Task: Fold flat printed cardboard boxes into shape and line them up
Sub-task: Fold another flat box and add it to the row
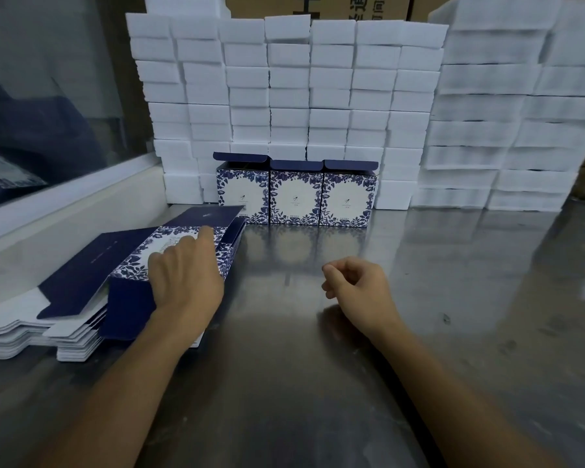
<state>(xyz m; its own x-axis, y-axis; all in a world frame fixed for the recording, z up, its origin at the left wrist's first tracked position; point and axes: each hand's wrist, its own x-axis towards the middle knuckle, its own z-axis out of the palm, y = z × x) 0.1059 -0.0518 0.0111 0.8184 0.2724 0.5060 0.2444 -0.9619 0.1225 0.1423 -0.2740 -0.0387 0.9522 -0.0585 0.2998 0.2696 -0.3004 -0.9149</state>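
On the reflective grey metal bench (pixel 352 332) a stack of flat, unfolded cardboard box blanks (pixel 81 319) — navy blue panels with a blue-and-white floral print — lies at the left side, and everything else can be placed from it. The left hand (pixel 186 275) rests palm-down on the topmost blank (pixel 169 255) of that stack, fingers laid forward over its white, printed middle panel; whether the fingertips curl round the blank's far edge cannot be told. The right hand (pixel 355 282) is to the right of the stack, well apart from it, hovering just over the bare bench with its fingers loosely curled and nothing in them. Beyond the stack, at the back of the bench, three folded floral boxes (pixel 296 194) stand upright in a row, touching side by side, each showing a white round panel framed by blue leaves and each with its navy top flap raised open. The leftmost of these sits just behind the stack's far corner. Directly behind the row rises a wall of stacked white foam blocks (pixel 284 82), and further right of the stack more white foam slabs (pixel 493 123) are piled high. Left of the stack runs a pale ledge (pixel 68 204) below a glass pane — reflections only.
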